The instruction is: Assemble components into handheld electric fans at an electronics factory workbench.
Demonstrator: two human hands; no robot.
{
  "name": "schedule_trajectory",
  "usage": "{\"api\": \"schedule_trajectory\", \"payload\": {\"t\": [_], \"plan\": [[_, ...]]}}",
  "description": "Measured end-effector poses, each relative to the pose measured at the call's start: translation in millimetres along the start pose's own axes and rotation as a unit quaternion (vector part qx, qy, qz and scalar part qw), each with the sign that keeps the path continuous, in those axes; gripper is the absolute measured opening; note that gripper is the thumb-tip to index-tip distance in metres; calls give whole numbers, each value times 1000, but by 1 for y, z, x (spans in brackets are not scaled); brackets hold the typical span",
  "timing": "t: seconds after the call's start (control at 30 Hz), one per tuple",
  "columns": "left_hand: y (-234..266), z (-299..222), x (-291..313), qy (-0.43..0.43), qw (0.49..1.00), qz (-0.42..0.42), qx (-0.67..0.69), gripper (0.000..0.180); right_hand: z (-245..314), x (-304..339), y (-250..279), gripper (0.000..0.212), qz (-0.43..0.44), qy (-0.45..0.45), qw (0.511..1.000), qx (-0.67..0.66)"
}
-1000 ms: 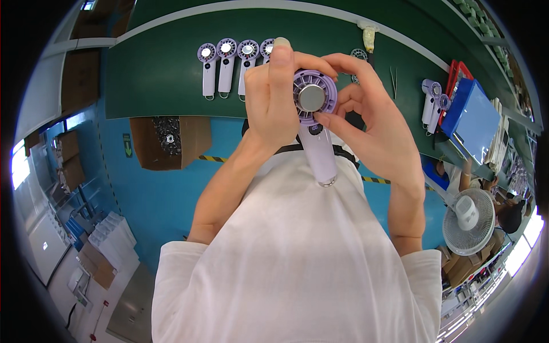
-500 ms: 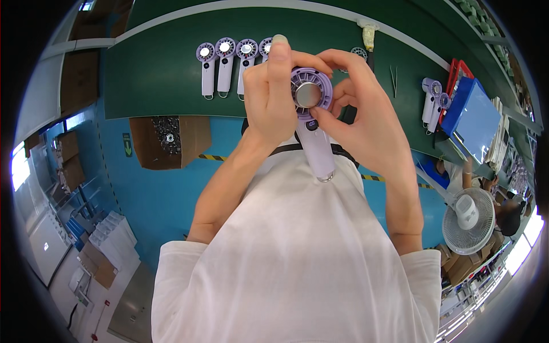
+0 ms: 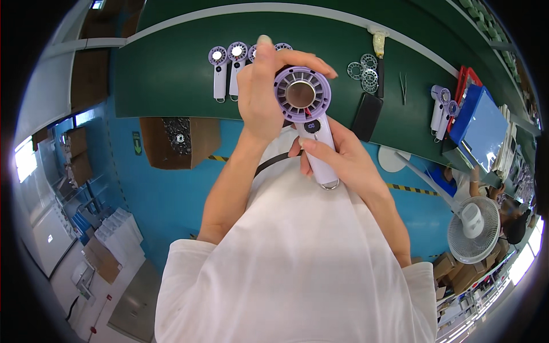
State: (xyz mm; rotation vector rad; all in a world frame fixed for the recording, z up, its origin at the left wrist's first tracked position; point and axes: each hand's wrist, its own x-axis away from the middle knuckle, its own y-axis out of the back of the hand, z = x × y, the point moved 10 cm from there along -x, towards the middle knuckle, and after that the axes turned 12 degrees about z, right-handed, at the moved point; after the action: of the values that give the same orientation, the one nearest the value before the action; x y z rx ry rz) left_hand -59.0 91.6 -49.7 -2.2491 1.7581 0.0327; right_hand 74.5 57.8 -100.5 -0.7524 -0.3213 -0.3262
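A lilac handheld fan (image 3: 320, 142) is held between both hands in front of my chest. Its round slotted head with a metallic centre faces up, and a small dark display sits on the handle below. My left hand (image 3: 263, 94) curls round the upper left of the head, thumb pointing away from me and fingers over the far rim. Around the handle, my right hand (image 3: 343, 157) is closed, with its thumb lying across the front. Several similar lilac fans (image 3: 219, 77) lie in a row on the green table, partly hidden behind my left hand.
Several round slotted metal rings (image 3: 369, 80) lie on the table beside a black box-shaped object (image 3: 367, 117) and tweezers (image 3: 404, 88). Farther right are more lilac fans (image 3: 439, 111) and a blue folder (image 3: 480, 117). A cardboard box (image 3: 197, 143) stands below the table's near edge.
My right hand has moved from the fan's head down onto its handle. The whole head now shows, and the metal rings on the table have come into fuller view.
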Motion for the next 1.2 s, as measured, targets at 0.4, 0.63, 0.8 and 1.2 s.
{"api": "schedule_trajectory", "payload": {"t": [0.4, 0.63, 0.8, 1.2], "plan": [[-7, -41, 16, -112, 935, 20, -336, 23, 7, 1, 22, 28, -63, 16, 998, 9], [-17, -48, 20, -102, 924, 27, -369, 33, 7, -2, 20, 27, -58, 37, 998, 17], [-21, -51, 20, -117, 932, 28, -342, 38, 10, -2, 23, 22, -86, 88, 992, 25], [-21, -43, 16, -124, 928, 31, -350, 33, 8, -3, 30, 20, -103, 101, 989, 27]]}}
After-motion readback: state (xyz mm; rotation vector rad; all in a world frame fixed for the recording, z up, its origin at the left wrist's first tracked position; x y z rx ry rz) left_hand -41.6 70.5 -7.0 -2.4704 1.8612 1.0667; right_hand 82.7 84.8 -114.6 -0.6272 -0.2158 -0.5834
